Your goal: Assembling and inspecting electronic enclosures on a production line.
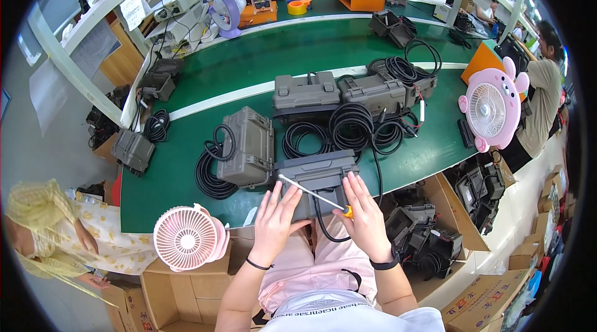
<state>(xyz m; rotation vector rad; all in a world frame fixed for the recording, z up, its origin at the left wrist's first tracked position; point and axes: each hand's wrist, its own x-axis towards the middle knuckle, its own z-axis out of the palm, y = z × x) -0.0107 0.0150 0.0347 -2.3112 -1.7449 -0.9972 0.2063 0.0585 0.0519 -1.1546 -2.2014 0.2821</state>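
We're at the near edge of the green bench point(261, 64), both hands on a dark grey plastic case point(317, 176) that sits right at that edge, partly overhanging toward our lap.

Right hand point(365, 220): closed around the yellow handle of a screwdriver point(311, 192). The shaft runs up and left across the case, tip near the case's upper left corner.

Left hand point(273, 220): not gripping, fingers stretched flat, fingertips on the front left of the case, just beside the shaft.

A black cable point(323, 229) drops from the case's front between our hands and loops down over our lap.

Just left of the case, touching or nearly so: a second grey case point(247, 147) standing on its side, with a black cable coil point(208, 176) against its left.

Behind the case, mid-bench: two more grey cases point(339, 92) side by side, with several black cable coils point(351, 125) between them and ours.

A pink fan point(186, 237) sits at the near left edge; a pink-eared fan point(491, 108) sits at the right edge.

A further grey case point(132, 150) hangs off the left edge.

Another person in yellow point(56, 232) is beyond the left end, and one in a beige shirt point(544, 102) beyond the right end.

Open cardboard boxes point(435, 220) of dark parts sit below the near right edge.
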